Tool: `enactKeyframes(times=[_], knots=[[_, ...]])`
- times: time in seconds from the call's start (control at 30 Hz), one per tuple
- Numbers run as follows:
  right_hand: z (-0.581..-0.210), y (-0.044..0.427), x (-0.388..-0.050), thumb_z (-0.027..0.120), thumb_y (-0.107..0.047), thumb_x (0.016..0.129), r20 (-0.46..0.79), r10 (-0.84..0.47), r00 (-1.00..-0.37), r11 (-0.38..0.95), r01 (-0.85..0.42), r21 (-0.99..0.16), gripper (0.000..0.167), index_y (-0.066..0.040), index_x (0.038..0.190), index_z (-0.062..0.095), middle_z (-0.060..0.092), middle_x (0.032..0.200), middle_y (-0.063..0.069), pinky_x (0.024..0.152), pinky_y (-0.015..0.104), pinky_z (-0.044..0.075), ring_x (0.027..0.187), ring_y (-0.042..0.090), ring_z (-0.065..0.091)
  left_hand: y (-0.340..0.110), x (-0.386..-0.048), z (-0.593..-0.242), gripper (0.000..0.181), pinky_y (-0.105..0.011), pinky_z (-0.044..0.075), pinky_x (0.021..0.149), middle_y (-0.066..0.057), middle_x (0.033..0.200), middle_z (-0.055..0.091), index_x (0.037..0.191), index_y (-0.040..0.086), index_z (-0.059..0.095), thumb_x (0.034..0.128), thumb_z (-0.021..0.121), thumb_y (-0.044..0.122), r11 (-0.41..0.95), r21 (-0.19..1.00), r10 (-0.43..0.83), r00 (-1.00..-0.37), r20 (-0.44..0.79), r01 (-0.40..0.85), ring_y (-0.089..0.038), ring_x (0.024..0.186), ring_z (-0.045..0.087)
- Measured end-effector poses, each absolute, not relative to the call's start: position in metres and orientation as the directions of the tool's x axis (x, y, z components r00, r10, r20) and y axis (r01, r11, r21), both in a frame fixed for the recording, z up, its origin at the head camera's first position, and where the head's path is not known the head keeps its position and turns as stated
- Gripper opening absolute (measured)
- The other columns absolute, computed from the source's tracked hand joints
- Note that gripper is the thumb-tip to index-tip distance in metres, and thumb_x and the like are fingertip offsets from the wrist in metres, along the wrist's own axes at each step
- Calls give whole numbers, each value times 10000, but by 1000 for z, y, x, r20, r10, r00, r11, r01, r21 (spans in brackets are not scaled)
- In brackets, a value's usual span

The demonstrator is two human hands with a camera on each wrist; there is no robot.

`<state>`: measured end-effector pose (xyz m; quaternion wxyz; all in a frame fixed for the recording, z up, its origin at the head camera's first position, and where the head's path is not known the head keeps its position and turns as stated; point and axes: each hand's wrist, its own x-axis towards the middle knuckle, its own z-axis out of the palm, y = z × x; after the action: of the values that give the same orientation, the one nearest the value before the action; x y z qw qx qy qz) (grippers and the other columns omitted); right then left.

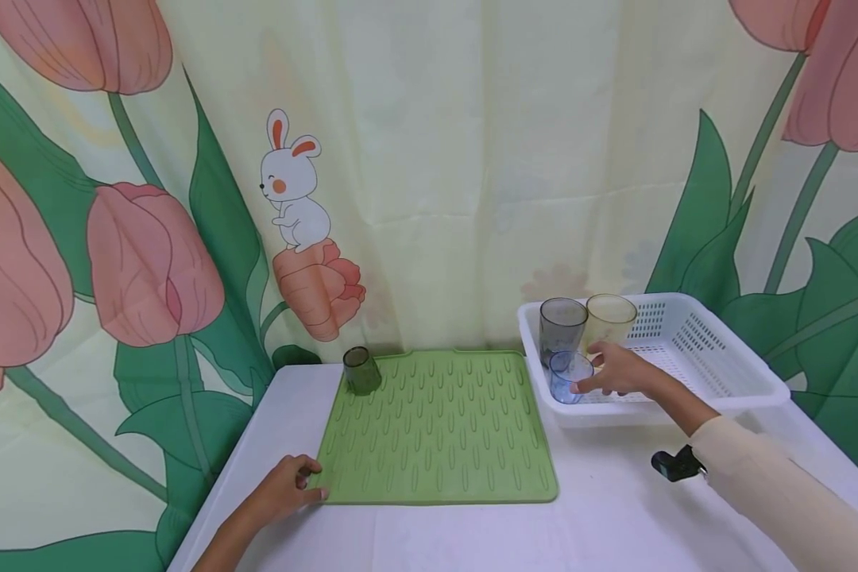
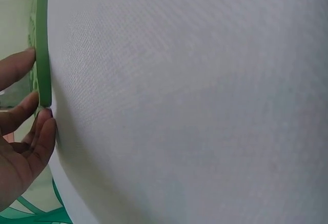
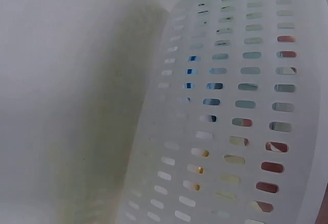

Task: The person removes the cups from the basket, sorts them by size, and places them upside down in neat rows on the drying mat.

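Observation:
My right hand (image 1: 622, 372) is over the white basket, its thumb and forefinger around the near right side of a small blue glass (image 1: 563, 389). Behind that glass stand a taller grey glass (image 1: 559, 318) and a yellowish glass (image 1: 610, 316), both inside the basket. My left hand (image 1: 286, 488) touches the near left corner of a green ridged mat (image 1: 436, 429). In the left wrist view, fingertips rest on the mat's edge (image 2: 44, 55). A small dark green glass (image 1: 361, 372) sits at the mat's far left corner. In the right wrist view, the basket wall hides the right hand.
The white slotted basket (image 1: 729, 357) stands to the right of the mat on a white-covered table (image 1: 457, 536). Behind the table hangs a curtain (image 1: 429, 175) printed with tulips and a rabbit. A black device (image 1: 675, 463) sits by the right sleeve.

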<state>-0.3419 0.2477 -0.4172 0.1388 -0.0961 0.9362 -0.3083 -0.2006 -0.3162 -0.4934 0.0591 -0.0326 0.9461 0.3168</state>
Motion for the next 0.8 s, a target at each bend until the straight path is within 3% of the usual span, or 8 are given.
enactKeyframes(times=[0.37,0.8], knots=[[-425,244,-350,859,-360,787,-237,-289,-927,808,-103,-581,1000,178,1439,325,500,1311,405,712,434,584,781,238,678,-315,-200,-490,415,-265,421,679,-81,934,509,1114,-19,653,774,853,109,794,599,-20,-991,-135,-98,-187,846,469],[-427,246,-354,866,-338,781,-250,-263,-932,812,-74,-579,958,125,1451,361,575,1145,287,707,419,582,779,254,667,-315,-204,-489,441,-312,449,728,-92,1006,552,1140,-37,642,780,851,110,797,594,-14,-985,-172,-115,-199,883,494]])
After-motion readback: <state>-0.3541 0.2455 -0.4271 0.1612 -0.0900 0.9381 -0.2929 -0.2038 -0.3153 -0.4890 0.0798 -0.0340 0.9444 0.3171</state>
